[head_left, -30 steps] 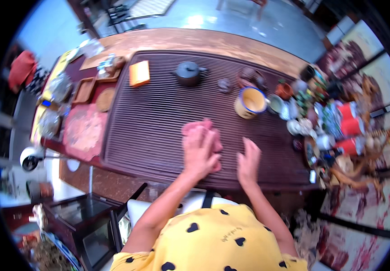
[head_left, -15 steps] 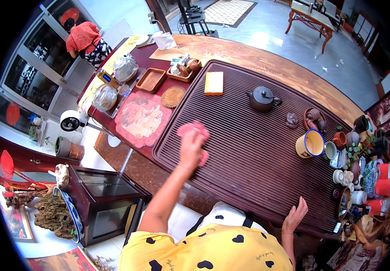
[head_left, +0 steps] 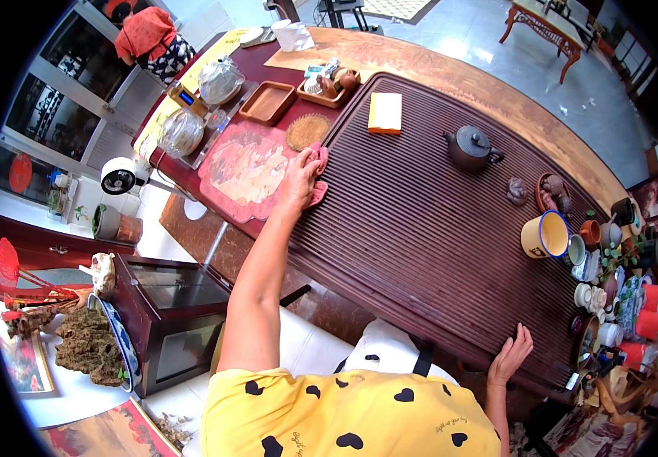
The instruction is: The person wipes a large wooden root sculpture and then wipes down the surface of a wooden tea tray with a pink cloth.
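My left hand (head_left: 297,183) is closed on a pink cloth (head_left: 318,193) at the left rim of a large dark ribbed tea tray (head_left: 420,236). The cloth pokes out past the fingers on their right side. Near the tray's front right edge, my right hand (head_left: 509,356) lies with fingers stretched and holds nothing. On the tray stand a dark teapot (head_left: 472,149), a yellow and white box (head_left: 385,113) and a small brown figurine (head_left: 517,191). A cream mug with a blue rim (head_left: 545,234) is at the tray's right side.
Left of the tray are a red patterned mat (head_left: 241,171), a round woven coaster (head_left: 308,132), a wooden dish (head_left: 268,103) and glass kettles (head_left: 182,132). Cups and plants (head_left: 618,259) crowd the right side. A glass-sided cabinet (head_left: 180,324) stands lower left. Another person (head_left: 150,38) is far left.
My left hand has moved with the cloth from over the ribbed surface to the tray's left rim, farther away. My right hand stays at the front edge. The view has shifted slightly.
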Action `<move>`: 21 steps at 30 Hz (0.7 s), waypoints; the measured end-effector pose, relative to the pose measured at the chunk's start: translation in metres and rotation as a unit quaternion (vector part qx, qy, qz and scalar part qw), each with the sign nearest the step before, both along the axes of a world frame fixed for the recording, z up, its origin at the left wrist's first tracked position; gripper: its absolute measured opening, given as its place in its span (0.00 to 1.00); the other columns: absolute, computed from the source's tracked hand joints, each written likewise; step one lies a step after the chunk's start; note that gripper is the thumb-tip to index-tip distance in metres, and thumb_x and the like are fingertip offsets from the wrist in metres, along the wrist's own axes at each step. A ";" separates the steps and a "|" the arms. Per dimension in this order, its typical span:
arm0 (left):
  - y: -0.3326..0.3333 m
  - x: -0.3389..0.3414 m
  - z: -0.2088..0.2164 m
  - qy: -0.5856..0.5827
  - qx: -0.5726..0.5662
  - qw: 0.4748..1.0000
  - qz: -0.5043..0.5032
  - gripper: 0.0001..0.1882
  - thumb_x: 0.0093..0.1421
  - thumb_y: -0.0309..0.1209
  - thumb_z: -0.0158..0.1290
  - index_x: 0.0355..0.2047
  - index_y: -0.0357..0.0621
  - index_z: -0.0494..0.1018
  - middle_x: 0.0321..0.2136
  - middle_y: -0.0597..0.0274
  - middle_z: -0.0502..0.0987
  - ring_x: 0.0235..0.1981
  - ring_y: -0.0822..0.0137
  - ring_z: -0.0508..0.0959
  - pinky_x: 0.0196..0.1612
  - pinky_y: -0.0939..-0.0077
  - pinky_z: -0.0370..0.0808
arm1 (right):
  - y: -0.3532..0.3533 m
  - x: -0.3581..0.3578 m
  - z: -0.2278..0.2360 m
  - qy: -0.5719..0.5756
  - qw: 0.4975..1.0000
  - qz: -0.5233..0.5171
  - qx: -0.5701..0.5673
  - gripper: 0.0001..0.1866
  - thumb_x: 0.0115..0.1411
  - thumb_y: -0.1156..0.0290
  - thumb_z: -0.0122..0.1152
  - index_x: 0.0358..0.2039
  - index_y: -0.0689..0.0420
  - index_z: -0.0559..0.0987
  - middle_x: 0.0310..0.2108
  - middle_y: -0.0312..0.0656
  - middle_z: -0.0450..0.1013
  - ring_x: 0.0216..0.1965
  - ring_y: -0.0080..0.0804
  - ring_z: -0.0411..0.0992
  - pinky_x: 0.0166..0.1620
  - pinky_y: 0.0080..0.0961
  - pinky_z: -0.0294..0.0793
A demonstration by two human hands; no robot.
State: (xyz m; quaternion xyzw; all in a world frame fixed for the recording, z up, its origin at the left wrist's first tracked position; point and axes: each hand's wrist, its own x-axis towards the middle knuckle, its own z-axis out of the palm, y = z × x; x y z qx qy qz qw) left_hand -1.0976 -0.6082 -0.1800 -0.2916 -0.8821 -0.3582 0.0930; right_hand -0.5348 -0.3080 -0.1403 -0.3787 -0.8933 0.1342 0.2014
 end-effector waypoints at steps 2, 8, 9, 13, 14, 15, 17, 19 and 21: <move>-0.023 0.013 0.008 0.110 -0.064 0.991 -0.031 0.16 0.55 0.23 0.54 0.44 0.49 0.80 0.54 0.50 0.73 0.53 0.48 0.73 0.54 0.61 0.73 | 0.000 0.001 -0.004 0.005 1.000 -0.002 -0.002 0.20 0.67 0.72 0.46 0.58 0.62 0.70 0.57 0.53 0.63 0.57 0.53 0.61 0.61 0.46 0.57; -0.105 0.083 0.016 0.099 -0.062 0.993 0.018 0.15 0.54 0.20 0.55 0.42 0.45 0.79 0.53 0.49 0.73 0.52 0.48 0.74 0.54 0.61 0.72 | 0.003 0.001 -0.005 0.004 1.000 0.015 0.008 0.20 0.67 0.71 0.47 0.58 0.61 0.71 0.56 0.52 0.64 0.56 0.52 0.62 0.61 0.46 0.57; -0.110 0.094 0.018 0.066 -0.038 0.996 0.046 0.15 0.54 0.20 0.55 0.42 0.44 0.79 0.53 0.50 0.73 0.52 0.48 0.73 0.54 0.61 0.71 | 0.004 0.001 -0.005 0.004 1.000 0.017 0.012 0.20 0.67 0.71 0.47 0.57 0.61 0.71 0.56 0.52 0.64 0.56 0.52 0.62 0.61 0.47 0.57; -0.126 0.136 0.016 0.037 0.004 0.988 0.153 0.16 0.52 0.16 0.54 0.41 0.42 0.78 0.52 0.51 0.73 0.53 0.49 0.73 0.56 0.61 0.70 | 0.006 0.004 -0.010 0.008 1.000 0.025 0.012 0.19 0.66 0.71 0.48 0.57 0.61 0.72 0.56 0.52 0.64 0.56 0.52 0.62 0.61 0.47 0.57; -0.127 0.148 0.012 0.055 0.001 0.983 0.177 0.17 0.51 0.15 0.53 0.42 0.41 0.78 0.51 0.51 0.73 0.53 0.49 0.73 0.57 0.62 0.70 | 0.006 0.003 -0.011 0.009 1.000 0.028 0.012 0.19 0.66 0.71 0.48 0.57 0.61 0.72 0.56 0.52 0.64 0.56 0.52 0.62 0.61 0.47 0.57; -0.116 0.159 0.017 0.054 -0.003 0.980 0.190 0.19 0.50 0.15 0.54 0.42 0.42 0.78 0.50 0.52 0.73 0.52 0.49 0.72 0.56 0.62 0.70 | 0.006 0.004 -0.010 0.010 1.000 0.025 0.013 0.19 0.66 0.71 0.48 0.57 0.61 0.72 0.56 0.52 0.64 0.56 0.52 0.62 0.61 0.47 0.57; -0.099 0.183 0.015 0.077 -0.007 0.969 0.235 0.17 0.51 0.17 0.54 0.42 0.41 0.78 0.50 0.50 0.71 0.52 0.49 0.71 0.57 0.60 0.67 | 0.004 0.005 -0.011 0.008 1.000 0.026 0.016 0.19 0.66 0.71 0.48 0.56 0.60 0.73 0.56 0.52 0.64 0.56 0.52 0.62 0.61 0.46 0.57; -0.074 0.211 0.017 0.084 -0.005 0.963 0.256 0.15 0.52 0.19 0.54 0.41 0.39 0.77 0.51 0.49 0.70 0.53 0.47 0.69 0.58 0.57 0.65 | 0.005 0.005 -0.009 0.000 0.999 0.024 0.024 0.19 0.66 0.71 0.48 0.56 0.60 0.73 0.56 0.53 0.64 0.56 0.52 0.62 0.61 0.46 0.57; -0.047 0.243 0.026 0.078 -0.010 0.974 0.214 0.15 0.50 0.19 0.54 0.41 0.40 0.77 0.50 0.50 0.70 0.51 0.49 0.70 0.54 0.56 0.66 | 0.005 0.004 -0.008 0.004 0.999 0.025 0.019 0.19 0.66 0.71 0.49 0.56 0.60 0.73 0.56 0.53 0.64 0.56 0.52 0.62 0.60 0.46 0.58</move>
